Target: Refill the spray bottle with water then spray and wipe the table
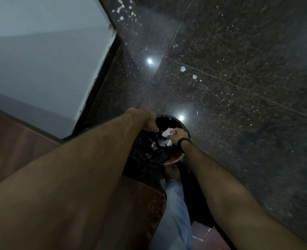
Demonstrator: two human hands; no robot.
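Both hands reach into a black bin [169, 120]: left [149, 120] gripping its liner, right [178, 135] pinching white tissue [167, 132].

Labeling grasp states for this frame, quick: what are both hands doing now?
Left hand: closed, gripping the black bin liner at the rim.
Right hand: closed, pinching a white crumpled tissue over the bin.

floor [239, 87]: dark speckled polished tiles, white flecks, two light reflections
on it: round black-lined bin [182, 126], upright
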